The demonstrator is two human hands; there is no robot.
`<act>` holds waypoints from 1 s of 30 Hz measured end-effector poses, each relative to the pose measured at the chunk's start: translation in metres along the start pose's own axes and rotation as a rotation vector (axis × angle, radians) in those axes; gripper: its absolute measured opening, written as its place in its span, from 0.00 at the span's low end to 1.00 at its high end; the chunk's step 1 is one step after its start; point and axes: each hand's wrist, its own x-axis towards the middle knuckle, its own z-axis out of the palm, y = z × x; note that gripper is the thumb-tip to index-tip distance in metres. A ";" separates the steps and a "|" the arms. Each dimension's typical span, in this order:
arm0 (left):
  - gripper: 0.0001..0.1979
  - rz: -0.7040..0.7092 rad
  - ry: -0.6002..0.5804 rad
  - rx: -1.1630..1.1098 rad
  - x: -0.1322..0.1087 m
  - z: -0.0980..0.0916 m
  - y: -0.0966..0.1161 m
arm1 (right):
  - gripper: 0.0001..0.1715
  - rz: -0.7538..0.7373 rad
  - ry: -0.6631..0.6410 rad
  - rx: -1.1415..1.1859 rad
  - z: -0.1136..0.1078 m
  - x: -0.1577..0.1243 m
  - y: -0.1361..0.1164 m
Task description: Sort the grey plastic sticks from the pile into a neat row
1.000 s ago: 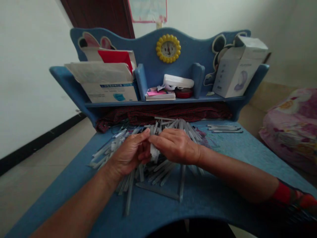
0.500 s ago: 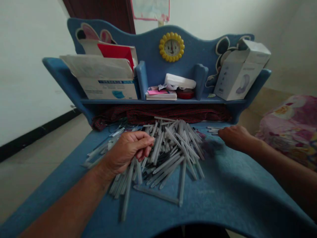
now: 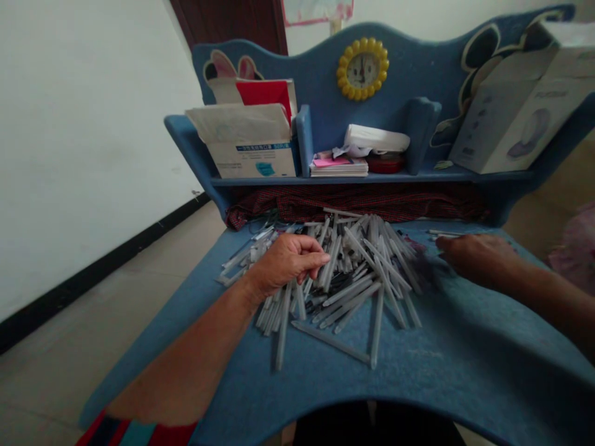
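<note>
A loose heap of clear plastic pen barrels (image 3: 349, 297) lies on the blue desk (image 3: 325, 390), with dark slender pieces (image 3: 320, 301) among them. My left hand (image 3: 297, 259) is closed over the left part of the heap, thumb pressed to the curled fingers; anything inside the pinch is hidden. Right of the heap, my right hand (image 3: 474, 255) is closed low over the desk, fingertips pointing left. What it grips, if anything, does not show. Just behind it lie a few thin pale sticks (image 3: 441, 233), partly covered by the hand.
Small whitish pieces (image 3: 255, 244) lie left of the heap. A dark red checked cloth (image 3: 353, 201) is bunched under the shelf (image 3: 385, 178). On the shelf stand a mask box (image 3: 253, 158), a stack of paper (image 3: 339, 168) and a white carton (image 3: 511, 111). A yellow clock (image 3: 362, 68) hangs above.
The view has swung left, so the desk appears farther right. My right hand has shifted slightly left over the thin sticks, covering more of them. My left hand stays closed over the heap.
</note>
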 end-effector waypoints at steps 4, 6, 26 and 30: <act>0.08 0.004 0.003 0.015 0.000 0.000 -0.001 | 0.10 -0.388 -0.026 0.088 -0.040 -0.014 -0.063; 0.08 0.006 0.006 0.027 0.000 0.000 -0.002 | 0.10 -0.553 -0.028 0.200 -0.059 -0.020 -0.091; 0.10 0.039 0.016 0.055 -0.002 0.001 -0.002 | 0.10 -0.764 0.008 0.240 -0.089 0.016 -0.148; 0.12 0.093 0.021 -0.023 -0.002 0.000 0.000 | 0.12 -0.706 0.161 0.466 -0.093 0.020 -0.135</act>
